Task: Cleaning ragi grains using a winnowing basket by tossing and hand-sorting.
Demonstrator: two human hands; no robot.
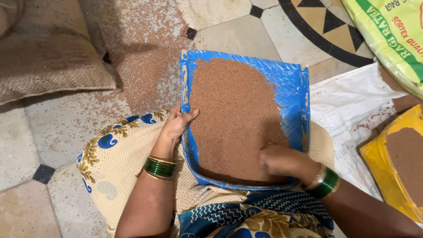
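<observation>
A patterned cloth lap (132, 150) sits nearest. The right hand (282, 161), blurred, rests loosely open in reddish-brown grain (233, 114). The left hand (176, 125) grips the left rim of the blue woven tray (295, 92) holding it. Beyond lie grain-dusted floor tiles (145, 48) and a burlap sack (48, 53).

A pale stone tile floor (66, 128) with small black diamond insets (43, 173) and a curved black-and-tan inlay border (326, 26) carries a burlap sack (48, 53) at upper left, under soft, even indoor light.
</observation>
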